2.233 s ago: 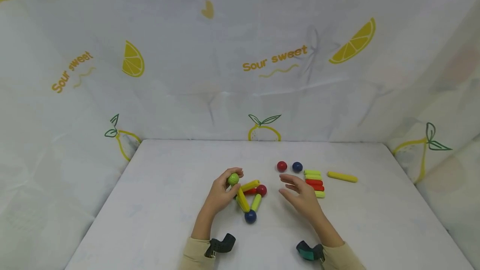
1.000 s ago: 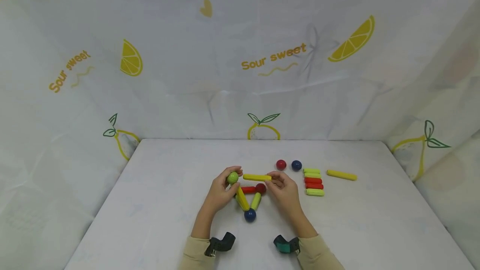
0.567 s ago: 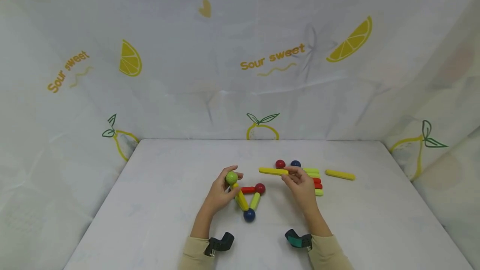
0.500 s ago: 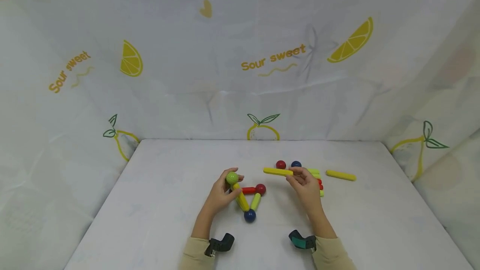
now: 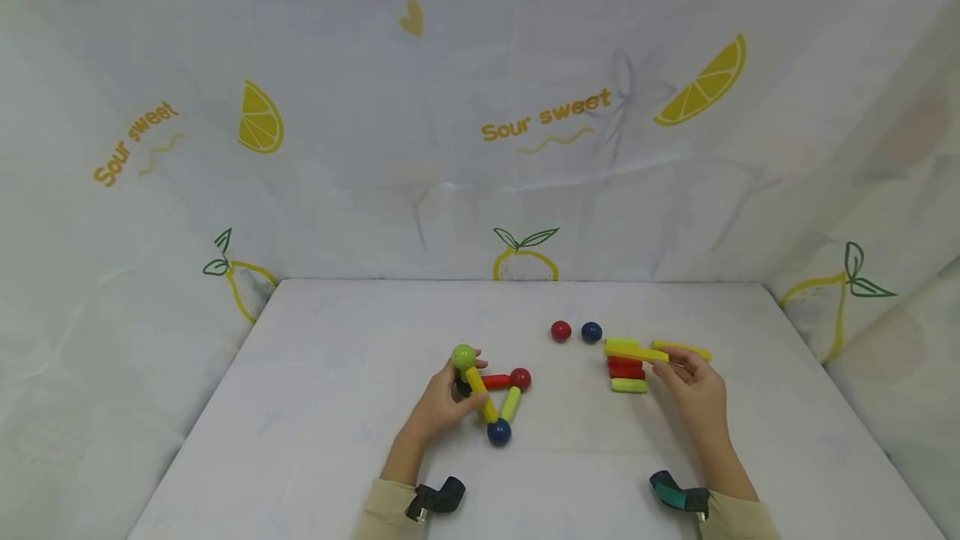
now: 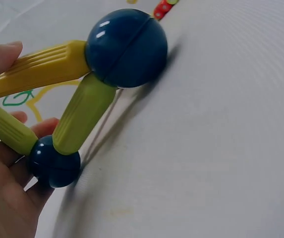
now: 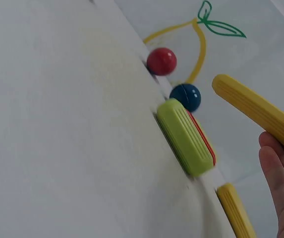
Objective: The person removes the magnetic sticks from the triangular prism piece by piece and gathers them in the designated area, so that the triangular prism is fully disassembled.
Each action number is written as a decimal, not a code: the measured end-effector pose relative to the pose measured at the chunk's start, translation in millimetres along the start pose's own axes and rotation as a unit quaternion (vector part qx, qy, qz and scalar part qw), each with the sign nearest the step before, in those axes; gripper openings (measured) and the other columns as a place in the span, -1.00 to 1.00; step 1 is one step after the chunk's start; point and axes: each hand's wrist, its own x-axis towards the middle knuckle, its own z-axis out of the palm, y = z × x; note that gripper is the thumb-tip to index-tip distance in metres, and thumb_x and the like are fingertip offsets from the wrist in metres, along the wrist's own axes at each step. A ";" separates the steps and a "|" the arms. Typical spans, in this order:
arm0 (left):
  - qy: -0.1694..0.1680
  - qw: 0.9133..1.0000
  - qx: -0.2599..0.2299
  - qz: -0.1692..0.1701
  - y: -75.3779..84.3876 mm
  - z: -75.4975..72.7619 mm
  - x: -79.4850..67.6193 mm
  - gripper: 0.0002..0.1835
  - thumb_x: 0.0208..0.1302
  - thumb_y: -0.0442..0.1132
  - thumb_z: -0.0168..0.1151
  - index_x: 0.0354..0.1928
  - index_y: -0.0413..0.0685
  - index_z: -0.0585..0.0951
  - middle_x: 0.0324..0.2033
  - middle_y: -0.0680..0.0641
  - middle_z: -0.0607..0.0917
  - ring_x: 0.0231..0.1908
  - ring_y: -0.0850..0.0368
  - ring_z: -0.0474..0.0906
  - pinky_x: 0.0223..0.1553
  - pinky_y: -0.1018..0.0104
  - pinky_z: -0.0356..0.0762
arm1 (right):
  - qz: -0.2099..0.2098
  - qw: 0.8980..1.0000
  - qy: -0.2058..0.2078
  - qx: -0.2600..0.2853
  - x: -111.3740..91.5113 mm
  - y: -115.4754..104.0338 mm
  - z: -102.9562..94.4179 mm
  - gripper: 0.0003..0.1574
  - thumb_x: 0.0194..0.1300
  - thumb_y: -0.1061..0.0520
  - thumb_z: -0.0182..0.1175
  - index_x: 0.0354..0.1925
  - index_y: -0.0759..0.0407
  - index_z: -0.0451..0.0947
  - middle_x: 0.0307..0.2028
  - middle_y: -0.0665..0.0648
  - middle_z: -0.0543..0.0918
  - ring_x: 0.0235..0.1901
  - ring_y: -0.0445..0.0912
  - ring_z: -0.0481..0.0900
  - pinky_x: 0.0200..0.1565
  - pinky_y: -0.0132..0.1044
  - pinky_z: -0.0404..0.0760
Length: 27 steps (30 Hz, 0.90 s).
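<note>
My left hand grips a small frame of rods and balls, its thumb on the upright yellow rod. A green ball tops that rod, and a blue ball sits at its lower end. The rest is a green rod, a red ball, a red rod and a second blue ball, by the left fingers. My right hand pinches one end of a long yellow rod, held above the row of short rods.
Short green rods and red rods lie in a row on the white table. Behind them are a loose red ball and a blue ball. Another yellow rod lies beyond the right hand.
My right hand has taken its yellow rod away from the frame, rightward to above the short rods. The left hand keeps its hold, its fingers shifted slightly lower on the frame.
</note>
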 end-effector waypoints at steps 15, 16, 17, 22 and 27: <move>-0.001 0.999 0.039 -0.035 -6.2 5.7 -9.4 -0.18 0.12 -0.01 0.31 0.35 -0.21 0.22 0.25 -0.11 0.46 0.33 0.00 0.28 0.37 -0.05 0.18 | 0.095 0.994 0.054 -0.023 14.5 37.1 -40.4 -0.43 0.31 -0.09 0.16 0.12 0.26 0.44 -0.36 -0.40 0.47 -0.39 -0.60 0.47 -0.34 -0.76 0.46; 0.000 0.999 0.037 -0.037 -6.2 6.0 -9.8 -0.17 0.11 -0.01 0.31 0.35 -0.21 0.22 0.25 -0.11 0.45 0.33 0.01 0.27 0.37 -0.06 0.16 | 0.097 0.993 0.055 -0.028 15.0 38.4 -40.0 -0.43 0.31 -0.10 0.16 0.12 0.25 0.45 -0.36 -0.40 0.47 -0.40 -0.60 0.46 -0.35 -0.76 0.45; 0.000 0.999 0.038 -0.038 -6.5 6.3 -10.2 -0.16 0.11 0.00 0.31 0.36 -0.21 0.21 0.26 -0.11 0.45 0.34 0.02 0.26 0.37 -0.06 0.15 | 0.098 0.993 0.055 -0.032 15.4 39.4 -39.5 -0.43 0.31 -0.10 0.15 0.12 0.25 0.45 -0.35 -0.40 0.47 -0.39 -0.60 0.46 -0.36 -0.76 0.45; 0.000 0.998 0.038 -0.044 -6.0 7.1 -11.1 -0.16 0.11 0.01 0.31 0.36 -0.20 0.21 0.26 -0.09 0.44 0.36 0.02 0.24 0.38 -0.08 0.12 | 0.101 0.992 0.054 -0.055 16.9 44.8 -37.8 -0.41 0.31 -0.13 0.14 0.14 0.23 0.45 -0.29 -0.29 0.52 -0.39 -0.61 0.41 -0.38 -0.76 0.42; 0.001 0.998 0.040 -0.050 -5.2 6.9 -10.3 -0.18 0.11 0.02 0.31 0.34 -0.16 0.24 0.25 -0.08 0.46 0.35 0.01 0.25 0.38 -0.09 0.12 | 0.097 0.990 0.063 -0.082 17.3 49.6 -37.4 -0.39 0.31 -0.17 0.12 0.14 0.20 0.48 -0.07 0.10 0.62 -0.37 -0.64 0.34 -0.36 -0.78 0.38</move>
